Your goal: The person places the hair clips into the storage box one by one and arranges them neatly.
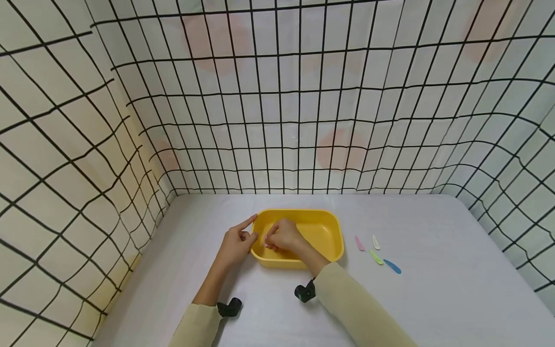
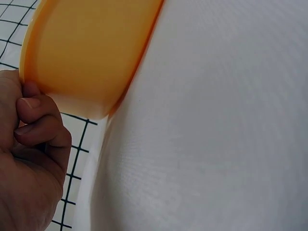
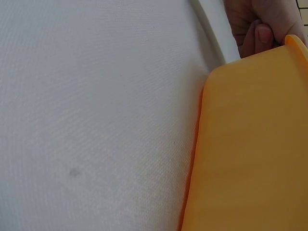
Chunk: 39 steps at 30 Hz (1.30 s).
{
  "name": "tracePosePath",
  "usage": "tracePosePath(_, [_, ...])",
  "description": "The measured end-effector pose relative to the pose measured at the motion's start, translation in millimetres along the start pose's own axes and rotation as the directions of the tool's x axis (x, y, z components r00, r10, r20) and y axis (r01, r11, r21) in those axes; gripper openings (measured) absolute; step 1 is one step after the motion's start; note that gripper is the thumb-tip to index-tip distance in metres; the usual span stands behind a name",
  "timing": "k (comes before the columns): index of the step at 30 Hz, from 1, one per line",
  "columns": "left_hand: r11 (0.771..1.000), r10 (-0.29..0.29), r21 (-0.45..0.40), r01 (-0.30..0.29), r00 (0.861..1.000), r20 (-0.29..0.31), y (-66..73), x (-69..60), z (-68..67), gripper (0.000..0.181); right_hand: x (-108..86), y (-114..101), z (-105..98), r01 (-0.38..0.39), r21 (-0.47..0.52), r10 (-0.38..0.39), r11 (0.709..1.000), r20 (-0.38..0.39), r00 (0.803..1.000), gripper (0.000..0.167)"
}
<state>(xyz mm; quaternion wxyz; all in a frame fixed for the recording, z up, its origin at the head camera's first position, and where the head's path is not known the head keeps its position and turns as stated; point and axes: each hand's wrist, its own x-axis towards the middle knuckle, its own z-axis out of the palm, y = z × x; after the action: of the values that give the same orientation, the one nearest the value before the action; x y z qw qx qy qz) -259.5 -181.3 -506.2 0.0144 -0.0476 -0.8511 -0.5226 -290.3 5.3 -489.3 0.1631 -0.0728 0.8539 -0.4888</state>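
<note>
Left hand (image 1: 236,245) has the yellow tray (image 1: 321,236) by its left rim, lower fingers curled. Right hand (image 1: 285,234) is inside the tray's left end, fingers narrow, pinching a small pink piece (image 1: 266,241), mostly hidden. Right of tray on the table (image 1: 442,289): pink clip (image 1: 359,243), white clip (image 1: 376,242), green clip (image 1: 376,258), blue clip (image 1: 392,266); green and blue nearly touching.

Tray (image 1: 286,264): on the table (image 1: 446,299).
Left hand (image 1: 236,246): at the tray's left rim.
Right hand (image 1: 284,234): in the tray's left part, around a small piece (image 1: 266,240).
Clips (image 1: 376,258): four, right of the tray — the nearest lies furthest right.
Grid wall (image 1: 299,91): behind the table's far edge.
</note>
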Motion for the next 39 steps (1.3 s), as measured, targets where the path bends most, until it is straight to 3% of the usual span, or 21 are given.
tracePosePath(13, [0.999, 0.039, 0.005, -0.039, 0.999, -0.015, 6.1, 5.0, 7.4, 0.057, -4.5, 2, -10, -0.019, -0.016, 0.019, 1.000, 0.010, 1.000, 0.010])
tracePosePath(18, [1.000, 0.027, 0.015, -0.027, 1.000, -0.017, 7.0, 6.3, 7.7, 0.057, -9.2, 3, -18, -0.028, -0.047, 0.025, 0.999, -0.044, 0.999, 0.016])
tracePosePath(24, [1.000, -0.010, 0.023, 0.011, 1.000, -0.030, 6.7, 5.1, 4.8, 0.056, -20.3, 4, -33, -0.024, -0.014, 0.023, 1.000, -0.069, 0.997, 0.025])
tracePosePath(30, [1.000, -0.003, 0.025, 0.004, 0.999, -0.046, 4.8, 2.9, 2.7, 0.056, -31.3, 8, -52, -0.012, 0.021, 0.014, 1.000, -0.080, 0.997, 0.027])
tracePosePath(39, [1.000, -0.010, 0.029, 0.011, 0.999, -0.049, 1.5, 0.9, 2.5, 0.056, -46.8, 16, -77, 0.063, 0.023, -0.060, 0.998, -0.134, 0.989, 0.031])
